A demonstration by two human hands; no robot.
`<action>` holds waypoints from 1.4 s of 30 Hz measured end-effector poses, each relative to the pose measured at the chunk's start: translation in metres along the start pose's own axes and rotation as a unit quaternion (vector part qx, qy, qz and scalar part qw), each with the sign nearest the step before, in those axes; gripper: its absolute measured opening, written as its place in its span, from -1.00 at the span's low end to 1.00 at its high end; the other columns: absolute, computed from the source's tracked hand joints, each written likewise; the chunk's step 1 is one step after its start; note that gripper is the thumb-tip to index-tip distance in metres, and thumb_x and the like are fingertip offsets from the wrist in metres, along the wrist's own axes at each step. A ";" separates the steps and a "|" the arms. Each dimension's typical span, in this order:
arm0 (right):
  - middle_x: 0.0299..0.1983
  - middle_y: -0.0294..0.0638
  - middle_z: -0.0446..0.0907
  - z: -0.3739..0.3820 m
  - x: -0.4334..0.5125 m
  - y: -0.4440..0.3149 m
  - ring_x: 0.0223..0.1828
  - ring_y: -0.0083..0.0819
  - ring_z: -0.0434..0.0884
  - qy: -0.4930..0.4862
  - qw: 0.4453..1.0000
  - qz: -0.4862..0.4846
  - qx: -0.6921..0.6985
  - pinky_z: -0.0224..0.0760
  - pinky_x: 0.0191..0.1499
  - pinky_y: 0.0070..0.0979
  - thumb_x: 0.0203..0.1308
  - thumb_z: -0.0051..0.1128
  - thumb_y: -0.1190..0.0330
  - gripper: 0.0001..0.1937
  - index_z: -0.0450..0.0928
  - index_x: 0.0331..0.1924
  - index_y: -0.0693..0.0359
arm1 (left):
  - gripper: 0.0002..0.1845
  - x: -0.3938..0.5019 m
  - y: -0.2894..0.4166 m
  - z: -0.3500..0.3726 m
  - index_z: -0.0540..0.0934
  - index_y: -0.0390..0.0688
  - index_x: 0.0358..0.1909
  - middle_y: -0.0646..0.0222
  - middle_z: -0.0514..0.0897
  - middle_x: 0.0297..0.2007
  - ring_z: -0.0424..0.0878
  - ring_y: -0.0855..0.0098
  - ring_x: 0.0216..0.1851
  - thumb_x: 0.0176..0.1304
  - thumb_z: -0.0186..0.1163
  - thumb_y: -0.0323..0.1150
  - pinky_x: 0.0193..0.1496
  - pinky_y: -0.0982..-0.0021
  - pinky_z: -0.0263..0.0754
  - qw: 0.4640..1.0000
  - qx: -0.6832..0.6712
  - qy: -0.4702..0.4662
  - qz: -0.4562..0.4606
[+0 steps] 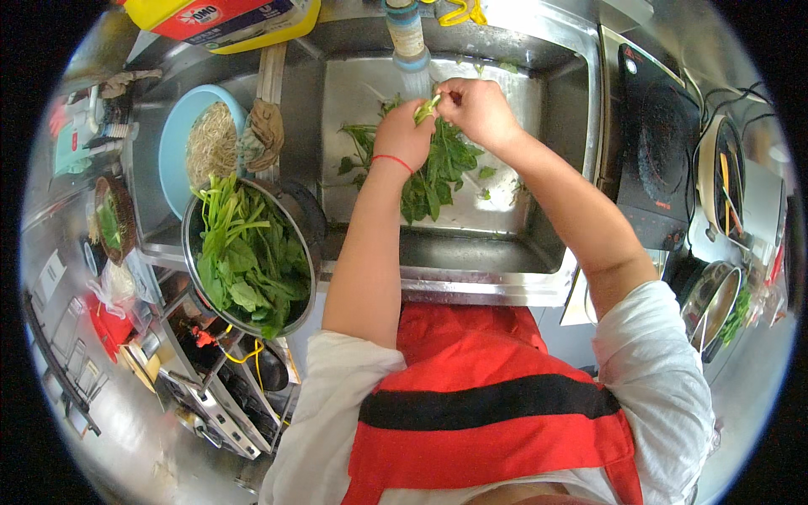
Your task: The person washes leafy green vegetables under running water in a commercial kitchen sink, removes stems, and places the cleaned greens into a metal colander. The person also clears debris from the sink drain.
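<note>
Over a stainless steel sink (492, 255), my left hand (399, 140) grips a bunch of leafy greens (442, 167) near the stem ends, with the leaves hanging toward the sink floor. Pale cut stem ends (427, 110) poke out past its thumb. Close against these ends, my right hand (478, 110) has its thumb and fingers pinched together at the stems; what lies inside its fingers is partly hidden. Water runs from a wrapped tap (405, 35) just behind my left hand. Loose leaves (487, 172) lie on the wet sink floor.
Left of the sink, a metal pot (314, 252) is heaped with greens (246, 271). Behind it, a light blue basin (173, 151) holds pale thin strands, and a crumpled cloth (263, 136) hangs on the divider. An induction cooker (656, 132) stands right; a detergent jug (221, 22) back left.
</note>
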State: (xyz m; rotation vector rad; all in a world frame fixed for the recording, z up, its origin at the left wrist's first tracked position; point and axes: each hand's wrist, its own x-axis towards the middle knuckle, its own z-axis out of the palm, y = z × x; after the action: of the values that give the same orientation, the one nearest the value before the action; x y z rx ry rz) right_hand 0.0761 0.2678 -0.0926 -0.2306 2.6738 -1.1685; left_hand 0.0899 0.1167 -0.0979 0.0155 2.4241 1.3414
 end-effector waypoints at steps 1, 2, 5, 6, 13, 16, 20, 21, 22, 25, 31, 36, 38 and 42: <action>-0.46 -0.26 0.57 0.003 0.000 0.000 -0.54 -0.62 0.51 0.002 0.981 0.091 0.170 0.37 -0.49 -0.77 0.17 -0.01 0.47 -0.81 0.52 -0.22 0.43 | -0.76 -0.001 0.005 0.000 0.53 -0.26 -0.27 0.37 0.59 -0.53 0.48 0.50 -0.47 0.20 0.10 -0.26 -0.34 0.41 0.34 1.000 0.025 0.007 -0.002; -0.48 -0.27 0.56 0.009 0.001 0.003 -0.57 -0.64 0.49 0.004 0.926 0.179 0.334 0.34 -0.52 -0.78 0.18 -0.01 0.46 -0.82 0.51 -0.22 0.43 | -0.76 0.000 0.004 0.000 0.53 -0.25 -0.28 0.39 0.58 -0.54 0.46 0.52 -0.48 0.20 0.10 -0.26 -0.34 0.42 0.34 1.000 0.022 0.003 -0.005; -0.48 -0.29 0.53 0.014 0.005 0.040 -0.55 -0.69 0.43 0.082 0.819 0.278 0.495 0.29 -0.54 -0.82 0.22 -0.03 0.46 -0.84 0.50 -0.23 0.41 | -0.77 -0.002 -0.002 0.001 0.54 -0.23 -0.30 0.45 0.55 -0.56 0.43 0.55 -0.48 0.22 0.09 -0.25 -0.36 0.43 0.32 1.000 -0.002 0.002 -0.020; -0.48 -0.26 0.54 0.009 0.004 0.048 -0.54 -0.65 0.46 0.121 0.830 0.246 0.486 0.34 -0.50 -0.77 0.21 -0.03 0.47 -0.85 0.50 -0.26 0.41 | -0.77 -0.003 -0.013 -0.001 0.54 -0.22 -0.29 0.47 0.54 -0.57 0.42 0.55 -0.48 0.22 0.08 -0.24 -0.37 0.43 0.32 0.999 -0.020 0.011 -0.030; -0.36 -0.23 0.57 -0.025 -0.008 0.035 -0.40 -0.63 0.55 -0.049 0.793 0.243 0.556 0.51 -0.28 -0.78 0.24 -0.09 0.44 -0.80 0.48 -0.16 0.40 | -0.70 -0.011 -0.007 -0.009 0.54 -0.14 -0.15 0.51 0.55 -0.42 0.41 0.63 -0.44 0.11 0.24 -0.24 -0.41 0.57 0.25 0.966 -0.251 0.022 -0.053; -0.37 -0.25 0.56 -0.032 -0.013 0.008 -0.42 -0.68 0.52 -0.102 0.795 0.227 0.554 0.45 -0.37 -0.85 0.20 -0.01 0.45 -0.83 0.49 -0.19 0.36 | -0.69 -0.010 -0.003 -0.002 0.55 -0.06 -0.16 0.61 0.51 -0.42 0.35 0.71 -0.48 0.06 0.29 -0.22 -0.52 0.61 0.19 0.959 -0.277 -0.022 -0.052; -0.42 -0.34 0.54 -0.037 -0.012 -0.007 -0.45 -0.71 0.47 -0.115 0.836 0.205 0.495 0.37 -0.42 -0.83 0.18 0.05 0.41 -0.84 0.52 -0.22 0.32 | -0.68 -0.012 0.001 -0.010 0.53 -0.08 -0.13 0.55 0.57 -0.37 0.42 0.64 -0.36 0.09 0.26 -0.20 -0.37 0.58 0.27 0.948 -0.290 -0.072 -0.110; -0.43 -0.34 0.54 -0.043 -0.012 -0.003 -0.45 -0.70 0.48 -0.080 0.865 0.190 0.457 0.38 -0.40 -0.81 0.17 0.06 0.41 -0.84 0.52 -0.22 0.31 | -0.68 -0.015 0.004 -0.015 0.53 -0.09 -0.14 0.52 0.60 -0.34 0.46 0.61 -0.31 0.10 0.24 -0.19 -0.30 0.56 0.31 0.942 -0.300 -0.074 -0.133; -0.43 -0.34 0.55 -0.051 -0.012 0.003 -0.45 -0.69 0.48 -0.046 0.891 0.173 0.418 0.38 -0.38 -0.79 0.15 0.07 0.42 -0.84 0.53 -0.21 0.30 | -0.72 -0.019 0.001 -0.019 0.53 -0.07 -0.17 0.53 0.60 -0.36 0.44 0.63 -0.33 0.12 0.22 -0.17 -0.33 0.57 0.28 0.941 -0.312 -0.053 -0.123; -0.46 -0.36 0.55 -0.076 -0.023 0.014 -0.48 -0.70 0.45 0.031 0.932 0.112 0.344 0.34 -0.39 -0.77 0.16 0.07 0.41 -0.84 0.54 -0.23 0.31 | -0.78 -0.036 -0.005 -0.026 0.53 -0.03 -0.24 0.56 0.61 -0.41 0.42 0.68 -0.37 0.17 0.17 -0.15 -0.39 0.58 0.23 0.939 -0.330 0.007 -0.101; -0.06 0.02 0.49 -0.073 -0.041 0.067 -0.04 -0.04 0.50 0.150 0.940 0.015 -0.306 0.38 0.00 -0.24 0.07 0.11 0.36 -0.69 0.48 -0.04 0.14 | -0.84 -0.091 -0.010 -0.024 0.47 -0.19 -0.31 0.45 0.54 -0.46 0.42 0.57 -0.38 0.27 0.08 -0.29 -0.25 0.50 0.30 0.943 -0.324 0.081 -0.014; -0.04 -0.06 0.52 0.039 0.038 0.094 -0.03 -0.09 0.51 -0.038 0.991 0.095 -0.090 0.38 -0.02 -0.33 0.19 -0.11 0.35 -0.72 0.45 -0.02 0.20 | -0.86 -0.130 -0.012 -0.018 0.39 -0.21 -0.32 0.44 0.46 -0.49 0.46 0.53 -0.35 0.30 0.03 -0.35 -0.15 0.49 0.33 0.936 -0.345 0.070 0.018; -0.05 0.14 0.50 0.090 0.074 0.132 0.02 -0.02 0.49 0.025 0.990 0.130 -0.055 0.35 0.06 -0.28 0.14 -0.04 0.23 -0.55 0.30 0.10 0.24 | -0.88 -0.141 -0.003 -0.017 0.38 -0.22 -0.29 0.43 0.44 -0.49 0.46 0.53 -0.34 0.29 0.04 -0.39 -0.16 0.50 0.35 0.919 -0.392 0.037 0.000; -0.11 0.09 0.52 0.137 0.090 0.129 -0.06 -0.14 0.52 -0.077 0.992 0.096 0.037 0.36 -0.03 -0.29 0.12 0.04 0.18 -0.57 0.37 0.00 0.28 | -0.86 -0.149 -0.020 -0.016 0.40 -0.20 -0.30 0.48 0.47 -0.45 0.44 0.60 -0.38 0.21 0.15 -0.41 -0.24 0.54 0.37 0.912 -0.406 0.057 -0.013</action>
State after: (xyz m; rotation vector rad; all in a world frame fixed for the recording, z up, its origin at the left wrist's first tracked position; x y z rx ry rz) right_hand 0.0168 0.2375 -0.2901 -0.0485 2.4518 -1.1382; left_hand 0.2269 0.0655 -0.0601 -0.3155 1.7518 2.2718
